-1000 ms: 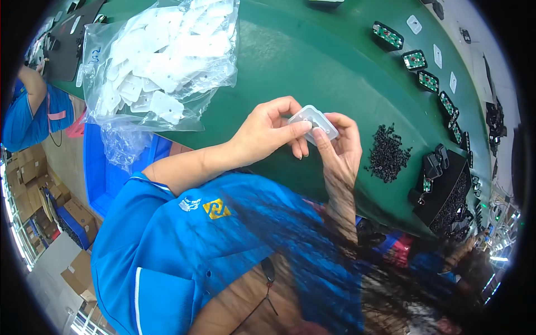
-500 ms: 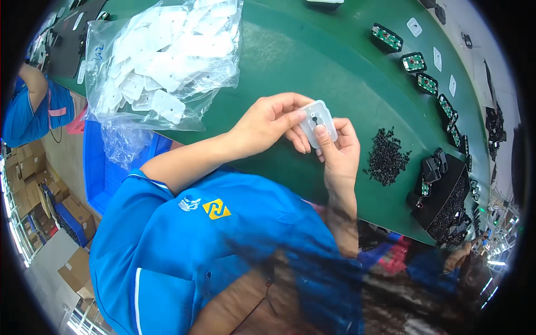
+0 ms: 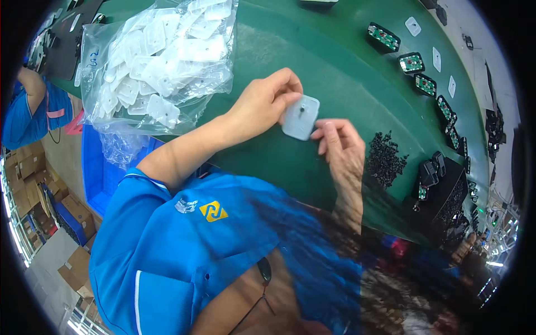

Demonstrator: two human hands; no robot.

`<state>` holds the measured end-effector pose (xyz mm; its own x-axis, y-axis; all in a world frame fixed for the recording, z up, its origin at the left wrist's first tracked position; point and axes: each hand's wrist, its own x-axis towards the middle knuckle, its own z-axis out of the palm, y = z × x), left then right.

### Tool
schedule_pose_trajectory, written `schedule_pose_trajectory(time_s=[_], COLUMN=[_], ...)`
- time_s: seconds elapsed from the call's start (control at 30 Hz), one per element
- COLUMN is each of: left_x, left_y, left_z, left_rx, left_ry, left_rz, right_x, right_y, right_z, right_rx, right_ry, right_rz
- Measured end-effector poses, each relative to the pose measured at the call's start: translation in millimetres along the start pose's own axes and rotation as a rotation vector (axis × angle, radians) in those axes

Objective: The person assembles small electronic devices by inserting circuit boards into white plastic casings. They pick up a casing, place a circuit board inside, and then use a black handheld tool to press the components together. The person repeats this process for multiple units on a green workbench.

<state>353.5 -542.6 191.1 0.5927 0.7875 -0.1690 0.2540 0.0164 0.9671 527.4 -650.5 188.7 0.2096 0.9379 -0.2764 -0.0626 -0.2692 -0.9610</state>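
Note:
My left hand (image 3: 267, 104) holds a pale grey, rounded-square plastic cover (image 3: 301, 116) by its left edge, above the green table (image 3: 312, 50). The cover has a small dark hole near its middle and faces up. My right hand (image 3: 340, 146) is just right of it, with a fingertip touching the cover's right edge; the other fingers are curled loosely. My left forearm reaches in from a blue sleeve (image 3: 162, 234).
A clear bag full of the same white covers (image 3: 159, 61) lies at the left of the table. A heap of small black screws (image 3: 385, 159) sits right of my hands. Green circuit boards in black housings (image 3: 412, 62) line the far right. A blue crate (image 3: 100, 167) stands below the table edge; another person (image 3: 30, 109) sits far left.
The cover has turned from edge-on to flat, face up. My left hand now holds it at its left edge and my right hand has dropped away to its right side.

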Motion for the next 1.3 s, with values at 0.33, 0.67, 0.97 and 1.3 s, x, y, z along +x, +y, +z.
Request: schedule_pose_trajectory(time_s=[0.33, 0.67, 0.97, 1.3], left_x=[19, -22, -21, -20], left_y=[8, 6, 4, -9], left_z=[1, 21, 16, -20], left_rx=[0.752, 0.882, 0.904, 0.550], left_ry=[0.018, 0.141, 0.141, 0.102], left_rz=[0.243, 0.421, 0.520, 0.564], right_x=[167, 125, 35, 12], right_y=[-33, -43, -23, -33], right_z=[-78, -56, -49, -17], right_rx=[-1.202, -0.679, -0.794, -0.854], right_ry=[0.476, 0.321, 0.169, 0.100], right_rz=[-0.904, -0.540, -0.497, -0.701])
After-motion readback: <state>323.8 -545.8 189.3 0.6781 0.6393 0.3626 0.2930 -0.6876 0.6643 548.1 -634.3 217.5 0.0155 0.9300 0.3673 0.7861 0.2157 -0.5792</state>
